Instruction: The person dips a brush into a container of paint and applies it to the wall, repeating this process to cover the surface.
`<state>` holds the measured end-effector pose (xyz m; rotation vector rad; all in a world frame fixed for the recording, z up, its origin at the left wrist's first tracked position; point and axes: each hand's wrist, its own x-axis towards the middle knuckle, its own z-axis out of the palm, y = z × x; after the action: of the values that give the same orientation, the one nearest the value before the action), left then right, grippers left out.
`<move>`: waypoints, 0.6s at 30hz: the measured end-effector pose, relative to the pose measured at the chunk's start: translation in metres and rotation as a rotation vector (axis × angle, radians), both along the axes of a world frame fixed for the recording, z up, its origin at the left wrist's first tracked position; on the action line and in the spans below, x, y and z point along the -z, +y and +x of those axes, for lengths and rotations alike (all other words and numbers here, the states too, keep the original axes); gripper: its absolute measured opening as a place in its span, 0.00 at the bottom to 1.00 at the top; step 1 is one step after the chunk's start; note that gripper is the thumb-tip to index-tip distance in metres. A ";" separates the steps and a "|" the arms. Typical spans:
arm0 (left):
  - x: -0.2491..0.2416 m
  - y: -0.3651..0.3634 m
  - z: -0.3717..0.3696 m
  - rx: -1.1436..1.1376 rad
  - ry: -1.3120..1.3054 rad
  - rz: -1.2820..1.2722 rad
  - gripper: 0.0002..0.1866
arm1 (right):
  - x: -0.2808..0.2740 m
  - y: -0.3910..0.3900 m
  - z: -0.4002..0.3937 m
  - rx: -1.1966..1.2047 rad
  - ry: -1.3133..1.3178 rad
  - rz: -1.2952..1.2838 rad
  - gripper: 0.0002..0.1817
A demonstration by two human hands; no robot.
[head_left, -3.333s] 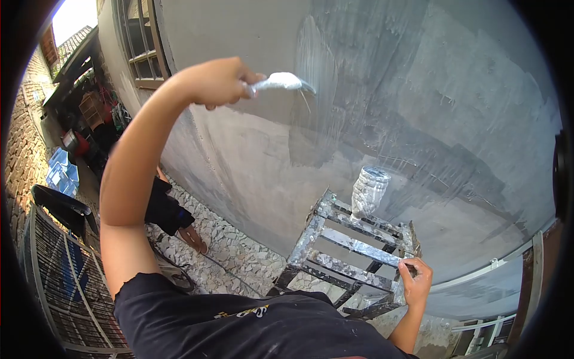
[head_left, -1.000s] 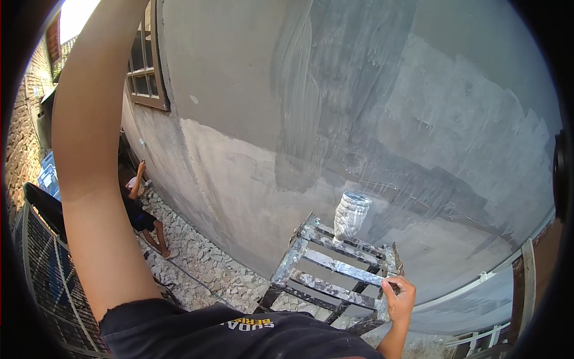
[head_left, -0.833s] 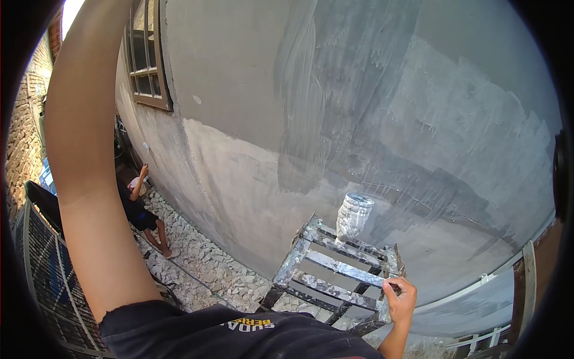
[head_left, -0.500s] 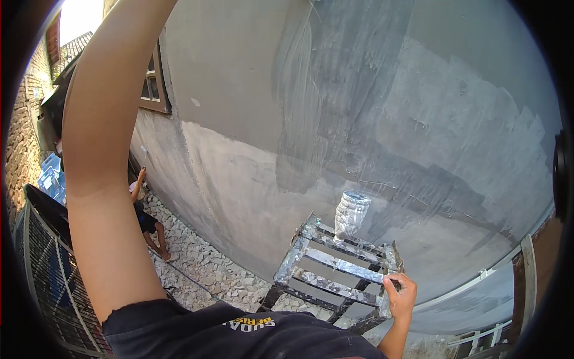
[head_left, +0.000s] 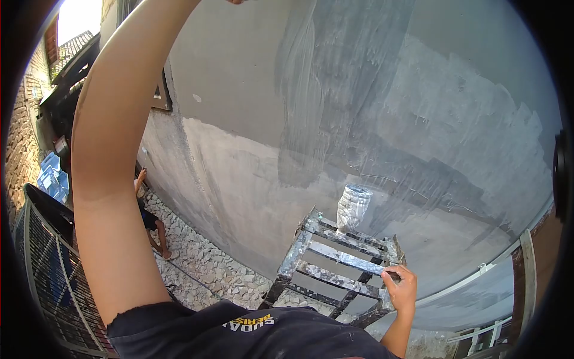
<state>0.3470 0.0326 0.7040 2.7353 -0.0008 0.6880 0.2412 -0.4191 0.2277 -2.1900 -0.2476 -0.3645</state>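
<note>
My left arm rises along the left side, and only a bit of my left hand (head_left: 236, 2) shows at the top edge, its fingers and anything in them cut off. At the lower right, my right hand (head_left: 402, 288) is closed around the end of a pale, smeared flat strip (head_left: 347, 259). This strip lies across a dark slatted stand (head_left: 338, 277) spotted with white; whether it is part of the stand is unclear. A whitish, ribbed container (head_left: 354, 207) sits upright on the far slats, close to the grey wall (head_left: 239, 78), which has darker streaked patches.
Below on the left, a person (head_left: 152, 222) near the wall holds a thin tool, partly behind my arm. Broken stones (head_left: 209, 266) cover the ground. A dark metal grille (head_left: 54, 281) and blue plastic items (head_left: 52, 179) are at far left. A wooden post (head_left: 528, 281) stands right.
My left arm has shifted slightly right, and fingertips now show at the top edge. My right hand stays at the strip's end. The view has shifted a little.
</note>
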 end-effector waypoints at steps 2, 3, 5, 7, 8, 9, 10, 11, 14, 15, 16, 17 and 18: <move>0.019 -0.020 -0.022 -0.126 0.157 0.162 0.12 | 0.001 -0.001 -0.001 -0.016 0.012 -0.022 0.08; 0.020 -0.017 -0.027 -0.110 0.207 0.157 0.13 | 0.001 -0.002 -0.001 -0.032 0.031 -0.044 0.09; 0.019 -0.004 -0.037 -0.096 0.260 0.152 0.13 | -0.004 -0.007 0.002 -0.096 0.008 -0.106 0.10; 0.016 0.009 -0.049 -0.048 0.387 0.058 0.15 | -0.018 -0.013 0.004 -0.160 -0.004 -0.167 0.11; 0.018 0.013 -0.050 -0.046 0.393 0.060 0.15 | -0.034 -0.015 0.004 -0.147 -0.045 -0.231 0.11; 0.021 0.016 -0.050 -0.085 0.346 0.072 0.16 | -0.050 -0.016 0.005 -0.131 -0.088 -0.294 0.12; 0.022 0.017 -0.051 -0.120 0.296 0.085 0.17 | -0.064 -0.016 0.007 -0.123 -0.086 -0.290 0.12; 0.024 0.013 -0.053 -0.148 0.239 0.066 0.18 | -0.079 -0.017 0.009 -0.106 -0.165 -0.356 0.11; 0.023 -0.007 -0.072 -0.146 -0.024 0.063 0.19 | -0.124 -0.008 0.018 -0.118 -0.323 -0.473 0.11; 0.023 -0.007 -0.070 -0.102 -0.153 0.010 0.19 | -0.137 -0.001 0.020 -0.164 -0.407 -0.518 0.10; 0.024 -0.013 -0.068 -0.095 -0.152 0.016 0.19 | -0.149 0.008 0.022 -0.157 -0.404 -0.513 0.10; 0.026 -0.020 -0.066 -0.079 -0.235 -0.007 0.18 | -0.160 0.019 0.023 -0.220 -0.470 -0.551 0.10; 0.028 -0.027 -0.062 -0.064 -0.321 -0.031 0.18 | -0.167 0.029 0.024 -0.283 -0.538 -0.591 0.10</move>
<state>0.2848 0.0054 0.6755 2.5745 0.0237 1.1269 0.2650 -0.3906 0.3945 -2.5314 -1.0632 -0.7935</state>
